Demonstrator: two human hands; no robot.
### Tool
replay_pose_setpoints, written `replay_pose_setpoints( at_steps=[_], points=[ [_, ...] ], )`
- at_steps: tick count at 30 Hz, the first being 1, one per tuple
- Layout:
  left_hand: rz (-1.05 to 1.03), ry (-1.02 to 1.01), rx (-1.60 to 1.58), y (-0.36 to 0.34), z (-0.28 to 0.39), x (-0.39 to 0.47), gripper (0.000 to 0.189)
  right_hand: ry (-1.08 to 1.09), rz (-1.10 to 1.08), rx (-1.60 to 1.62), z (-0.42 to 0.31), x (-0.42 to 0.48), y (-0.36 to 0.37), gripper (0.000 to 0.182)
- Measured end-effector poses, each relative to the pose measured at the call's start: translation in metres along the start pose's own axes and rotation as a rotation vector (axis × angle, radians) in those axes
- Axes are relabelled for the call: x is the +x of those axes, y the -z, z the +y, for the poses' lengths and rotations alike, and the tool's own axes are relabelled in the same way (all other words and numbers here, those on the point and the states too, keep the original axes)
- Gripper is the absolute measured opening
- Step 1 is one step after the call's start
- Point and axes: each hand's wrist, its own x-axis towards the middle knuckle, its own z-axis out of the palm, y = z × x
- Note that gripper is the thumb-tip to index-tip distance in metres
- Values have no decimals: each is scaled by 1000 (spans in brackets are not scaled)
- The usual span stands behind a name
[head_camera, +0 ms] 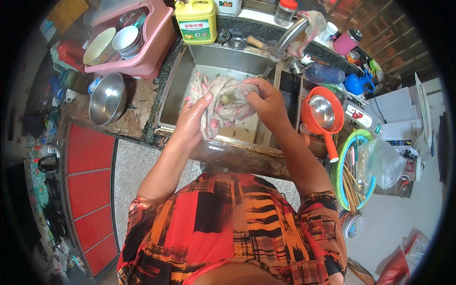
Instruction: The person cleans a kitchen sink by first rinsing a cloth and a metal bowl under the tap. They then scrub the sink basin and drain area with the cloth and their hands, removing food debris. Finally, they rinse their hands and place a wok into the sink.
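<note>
A worn, off-white dishcloth (pixel 228 101) with pink edging hangs bunched over the stainless steel sink (pixel 178 89). My left hand (pixel 192 119) grips its left side, thumb lying on top of the cloth. On the opposite side my right hand (pixel 265 101) pinches another fold between thumb and fingers. The cloth's middle sags between both hands, and a small greenish patch shows within its folds; I cannot tell what that is. Behind the right hand, the curved metal faucet (pixel 290 39) reaches over the sink, with a second cloth (pixel 310 30) draped on it.
Left of the sink stand a steel bowl (pixel 107 99) and a pink plastic tub (pixel 156 46) holding stacked bowls (pixel 126 41). A yellow detergent jug (pixel 196 23) is behind. To the right are an orange dipper (pixel 322 110) and a green basket (pixel 336 171) with chopsticks (pixel 351 188).
</note>
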Motion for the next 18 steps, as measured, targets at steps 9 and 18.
replay_pose_setpoints(
  at_steps=[9,18],
  points=[
    [81,-170,14,30,9,-25,27,261,-33,-181,-26,-24,-80,17],
    [65,-166,-55,68,40,-53,31,-90,-35,280,-34,-20,-141,9]
  ],
)
